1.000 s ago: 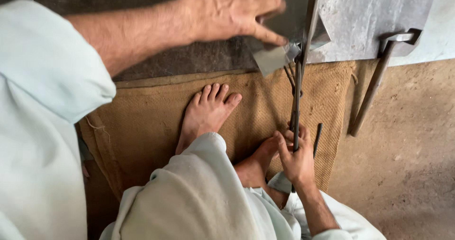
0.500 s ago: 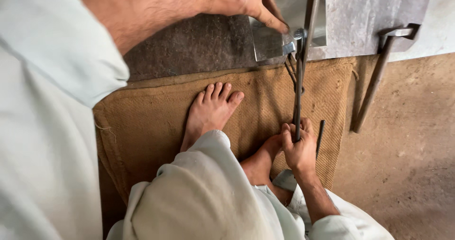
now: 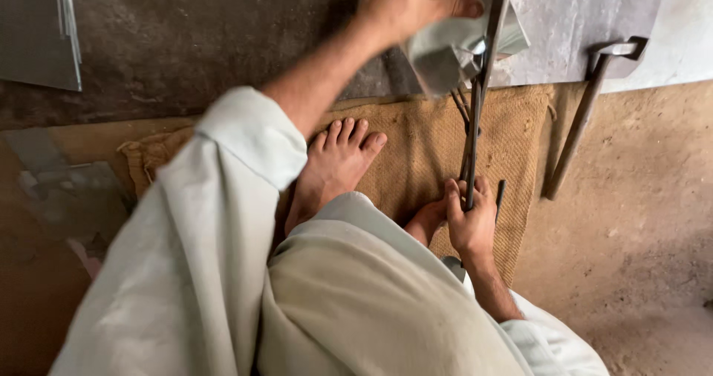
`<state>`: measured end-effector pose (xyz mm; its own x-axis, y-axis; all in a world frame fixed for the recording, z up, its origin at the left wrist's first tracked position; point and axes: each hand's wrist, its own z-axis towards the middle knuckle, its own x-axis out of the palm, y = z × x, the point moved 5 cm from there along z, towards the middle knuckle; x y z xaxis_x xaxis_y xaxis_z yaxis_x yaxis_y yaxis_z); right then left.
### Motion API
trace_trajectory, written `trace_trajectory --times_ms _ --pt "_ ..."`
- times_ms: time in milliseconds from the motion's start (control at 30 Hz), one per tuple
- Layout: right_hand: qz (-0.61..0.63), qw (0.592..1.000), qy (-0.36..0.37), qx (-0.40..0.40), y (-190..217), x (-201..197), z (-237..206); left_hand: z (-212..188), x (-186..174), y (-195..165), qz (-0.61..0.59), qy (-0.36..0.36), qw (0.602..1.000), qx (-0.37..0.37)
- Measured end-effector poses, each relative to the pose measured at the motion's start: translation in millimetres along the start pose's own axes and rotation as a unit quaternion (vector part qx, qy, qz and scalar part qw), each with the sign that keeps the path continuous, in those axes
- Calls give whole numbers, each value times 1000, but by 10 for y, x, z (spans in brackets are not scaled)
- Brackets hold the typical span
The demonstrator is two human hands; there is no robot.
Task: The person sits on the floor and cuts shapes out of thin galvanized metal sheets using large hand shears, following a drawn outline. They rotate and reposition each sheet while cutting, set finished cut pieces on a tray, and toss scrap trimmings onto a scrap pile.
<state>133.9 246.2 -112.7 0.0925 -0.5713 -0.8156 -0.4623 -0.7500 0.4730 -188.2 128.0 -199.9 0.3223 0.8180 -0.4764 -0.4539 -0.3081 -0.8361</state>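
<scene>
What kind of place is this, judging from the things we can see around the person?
Probably a small sheet-metal workshop with work done on the ground. The left hand holds a bent metal sheet piece, the right hand grips long metal shears, and a burlap mat lies on the earthen floor.

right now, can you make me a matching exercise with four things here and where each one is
Things:
1. left hand
2. right hand
3. bare foot
4. hammer

Places:
A. flat on the burlap mat, toes pointing up the picture
B. lying alone on the dirt floor at the right, head on the grey metal sheet
C. top of the picture, on a bent piece of sheet metal
D. low on the mat, closed round the long shear handle

Pairs: 1-C, 2-D, 3-A, 4-B
</scene>
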Motion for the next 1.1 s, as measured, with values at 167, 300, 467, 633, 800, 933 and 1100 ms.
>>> trace_trajectory --times_ms 167,300,467,633,800,933,1100 --pt "36 999 -8 4 -18 -26 10 -573 -47 9 -100 -162 960 -205" --pt "120 991 54 -21 28 -81 -13 -382 -153 51 -6 -141 986 -86" --pt "141 985 84 48 18 -106 -33 -391 15 138 -62 -77 985 -144" --pt "19 998 44 44 99 -32 14 -475 136 236 -85 -45 982 -165" --pt "-7 1000 -25 -8 157 -14 37 -658 69 56 -133 -124 965 -187" --pt "2 1000 -24 17 103 2 63 -982 175 -300 -311 -136 848 -408" --pt "2 1000 -3 11 148 -57 93 -901 -30 -441 -338 -103 841 -411"
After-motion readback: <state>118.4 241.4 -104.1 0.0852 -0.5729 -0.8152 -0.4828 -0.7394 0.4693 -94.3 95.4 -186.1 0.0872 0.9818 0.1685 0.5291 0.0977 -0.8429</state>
